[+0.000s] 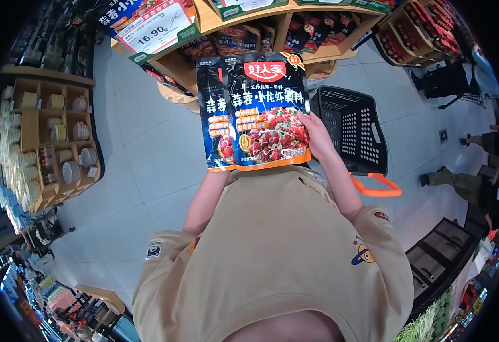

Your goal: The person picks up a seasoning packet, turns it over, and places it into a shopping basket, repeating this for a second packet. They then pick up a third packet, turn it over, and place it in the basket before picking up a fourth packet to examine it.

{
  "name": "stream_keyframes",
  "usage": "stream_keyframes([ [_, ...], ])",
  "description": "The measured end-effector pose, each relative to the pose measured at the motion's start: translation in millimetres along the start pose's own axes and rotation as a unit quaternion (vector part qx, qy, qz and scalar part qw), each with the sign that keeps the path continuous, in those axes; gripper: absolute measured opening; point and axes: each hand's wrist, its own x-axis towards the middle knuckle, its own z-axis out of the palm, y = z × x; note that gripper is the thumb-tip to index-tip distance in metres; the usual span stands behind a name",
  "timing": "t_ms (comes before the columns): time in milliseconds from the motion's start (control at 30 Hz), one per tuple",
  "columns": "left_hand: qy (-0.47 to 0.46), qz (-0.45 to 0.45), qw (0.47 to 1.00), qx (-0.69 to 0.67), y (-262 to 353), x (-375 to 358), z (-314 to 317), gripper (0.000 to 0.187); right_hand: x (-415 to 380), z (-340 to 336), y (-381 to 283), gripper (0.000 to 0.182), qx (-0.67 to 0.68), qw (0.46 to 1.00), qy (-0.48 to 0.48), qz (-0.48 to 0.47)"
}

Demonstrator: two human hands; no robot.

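Note:
Two dark seasoning pouches overlap in front of my chest. The front pouch has a red logo, Chinese lettering and a picture of crayfish in garlic. Behind it and to its left, a matching pouch shows only a strip of its face. My right hand is closed on the front pouch's right edge, thumb on the printed face. My left forearm runs up behind the lower left of the pouches. They cover my left hand, so its fingers and grip are hidden.
Ahead, a wooden shelf holds several similar pouches beneath a price sign. A black shopping basket with an orange handle stands on the floor to my right. Bowls fill a display rack at left. Other people are at far right.

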Motion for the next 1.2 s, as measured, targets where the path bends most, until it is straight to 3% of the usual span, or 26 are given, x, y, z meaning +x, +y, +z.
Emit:
stream_keyframes([
  [300,-0.021,-0.061,0.998,-0.002,-37,22,22,0.05,-16,-23,-40,0.028,0.021,0.996,-0.064,0.049],
  [433,-0.021,-0.096,0.995,-0.01,-70,30,28,0.05,-28,-43,-54,0.044,0.042,0.995,-0.011,0.084],
  [500,-0.018,-0.113,0.993,-0.013,-81,32,30,0.051,-34,-52,-61,0.063,0.043,0.995,-0.026,0.083],
  [567,-0.011,-0.132,0.991,-0.016,-88,32,30,0.051,-30,-70,-64,0.074,-0.021,0.999,-0.015,0.023],
  [633,-0.007,-0.151,0.988,-0.017,-88,33,29,0.052,-22,-83,-77,0.076,-0.129,0.99,0.063,-0.005],
  [733,-0.002,-0.178,0.984,-0.014,-86,38,26,0.052,-7,-95,-107,0.072,-0.398,0.885,0.155,-0.185],
  [833,-0.004,-0.216,0.976,-0.01,-77,51,25,0.053,9,-92,-151,0.081,-0.552,0.786,0.146,-0.236],
  [900,-0.008,-0.244,0.97,-0.006,-70,64,26,0.053,27,-90,-170,0.084,-0.599,0.767,0.099,-0.208],
  [967,-0.014,-0.276,0.961,-0.004,-65,79,26,0.053,49,-93,-184,0.08,-0.591,0.784,0.08,-0.17],
  [1033,-0.02,-0.313,0.95,-0.002,-61,95,26,0.054,65,-87,-198,0.08,-0.57,0.816,-0.082,0.039],
  [1100,-0.023,-0.348,0.937,-0.001,-56,110,25,0.054,70,-81,-200,0.069,-0.527,0.84,-0.081,0.096],
  [1167,-0.023,-0.385,0.923,-0.005,-53,120,24,0.055,88,-93,-189,0.053,-0.321,0.889,-0.164,0.281],
  [1200,-0.022,-0.403,0.915,-0.008,-50,124,23,0.055,91,-97,-181,0.042,-0.297,0.894,-0.124,0.311],
])
